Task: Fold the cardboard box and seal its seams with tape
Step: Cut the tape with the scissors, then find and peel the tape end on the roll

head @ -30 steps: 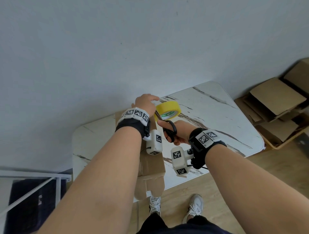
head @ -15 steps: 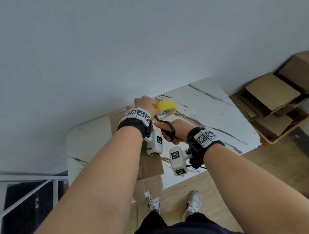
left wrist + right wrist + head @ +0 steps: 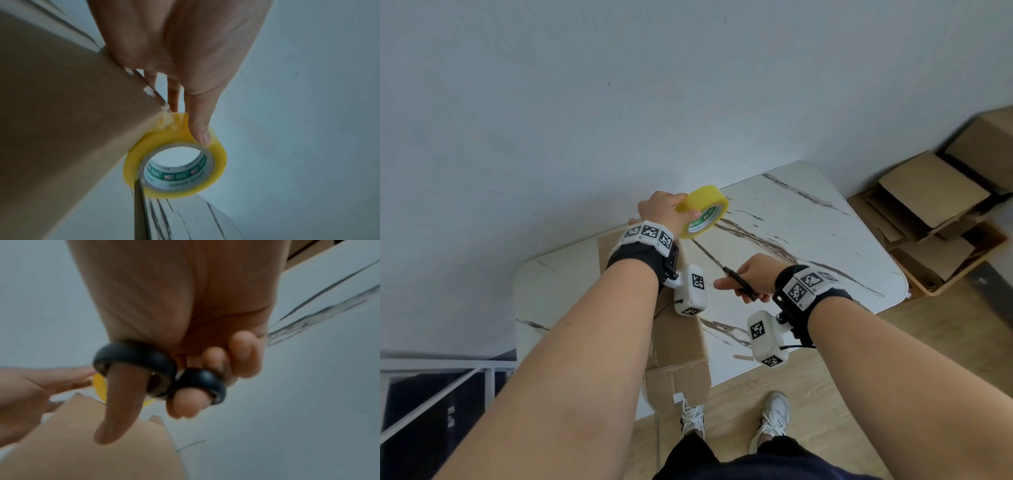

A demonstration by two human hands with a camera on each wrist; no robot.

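Scissors [image 3: 736, 280] drawn back from tape roll [image 3: 703, 210] | left hand [image 3: 666, 212] grips roll | right hand [image 3: 753, 279] grips scissors

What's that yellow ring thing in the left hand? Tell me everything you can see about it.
It is a roll of tape: translucent yellow tape wound on a pale cardboard core printed inside with green and white lettering too small to read. The left hand holds it by the outer rim, thumb pressed on top, lifted and tilted above the marble-patterned table. It sits at the far corner of the cardboard box; whether tape still joins them is unclear.
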